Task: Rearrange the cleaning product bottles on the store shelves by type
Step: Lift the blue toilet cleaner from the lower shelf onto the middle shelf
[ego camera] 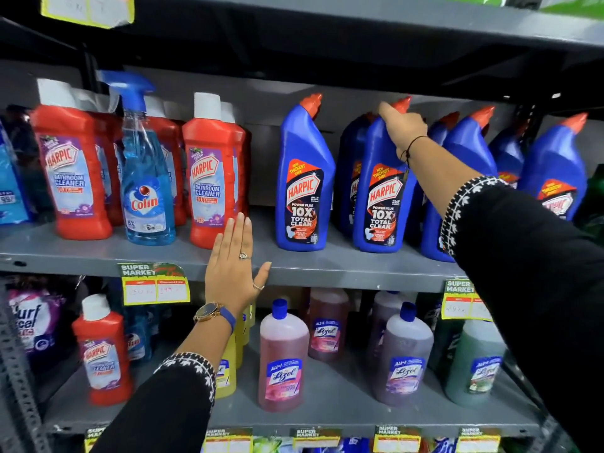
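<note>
On the middle shelf stand red Harpic bathroom cleaner bottles on the left, with a blue Colin spray bottle among them. To the right are several blue Harpic toilet cleaner bottles with red caps. My right hand is closed round the neck of one blue Harpic bottle, which stands upright on the shelf. Another blue Harpic bottle stands alone to its left. My left hand is flat and open, fingers together, in front of the shelf edge beside a red bottle, holding nothing.
The lower shelf holds Lizol bottles in pink, purple, green and yellow, plus one red Harpic bottle. Price tags hang on the shelf edges. A gap lies between the red and blue Harpic groups.
</note>
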`<state>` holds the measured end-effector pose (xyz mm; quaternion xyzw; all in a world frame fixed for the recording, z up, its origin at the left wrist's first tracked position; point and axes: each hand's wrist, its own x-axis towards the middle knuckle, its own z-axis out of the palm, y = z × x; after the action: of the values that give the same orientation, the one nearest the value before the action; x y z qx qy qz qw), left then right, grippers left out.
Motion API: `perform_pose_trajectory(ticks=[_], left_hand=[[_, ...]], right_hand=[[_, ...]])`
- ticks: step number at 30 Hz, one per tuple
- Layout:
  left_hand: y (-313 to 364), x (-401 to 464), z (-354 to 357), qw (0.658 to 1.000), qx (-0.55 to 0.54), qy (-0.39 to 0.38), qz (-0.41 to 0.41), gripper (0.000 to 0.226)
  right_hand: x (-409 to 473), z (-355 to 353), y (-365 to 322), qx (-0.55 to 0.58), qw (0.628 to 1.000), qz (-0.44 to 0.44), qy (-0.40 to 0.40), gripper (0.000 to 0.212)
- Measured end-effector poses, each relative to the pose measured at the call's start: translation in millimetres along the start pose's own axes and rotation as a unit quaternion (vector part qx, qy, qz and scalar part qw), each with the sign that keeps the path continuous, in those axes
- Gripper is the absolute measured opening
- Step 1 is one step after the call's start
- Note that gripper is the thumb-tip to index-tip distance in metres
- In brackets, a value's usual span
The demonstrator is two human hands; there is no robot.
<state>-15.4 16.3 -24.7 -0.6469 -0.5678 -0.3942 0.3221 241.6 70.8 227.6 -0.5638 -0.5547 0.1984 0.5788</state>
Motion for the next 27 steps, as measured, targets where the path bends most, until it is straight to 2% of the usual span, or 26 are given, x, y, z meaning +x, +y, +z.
perform_pose_trajectory(ticks=[13, 21, 24, 27], left_hand=[[0.8, -1.9, 2.0, 1.0, 0.025, 0.01, -0.002, 0.074], [2.7, -2.1, -0.4, 1.0, 0.021, 0.01, -0.008, 0.073], [2.7, -2.8, -1.3, 1.0, 0.02, 0.011, -0.009, 0.072], [2.5, -2.5, -0.3, 1.0, 0.017, 0.01, -0.007, 0.072]], right_hand=[[27.9, 11.6, 14.7, 0.008, 1.0, 0.003, -0.013, 0.076], [25.5, 12.5, 20.8, -0.061, 0.998, -0.033, 0.004, 0.078], [17.8, 17.3, 31.0, -0.088, 0.992, -0.079, 0.038, 0.075], [-5.5, 28.0, 51.3, -0.049, 0.984, -0.131, 0.11, 0.075]])
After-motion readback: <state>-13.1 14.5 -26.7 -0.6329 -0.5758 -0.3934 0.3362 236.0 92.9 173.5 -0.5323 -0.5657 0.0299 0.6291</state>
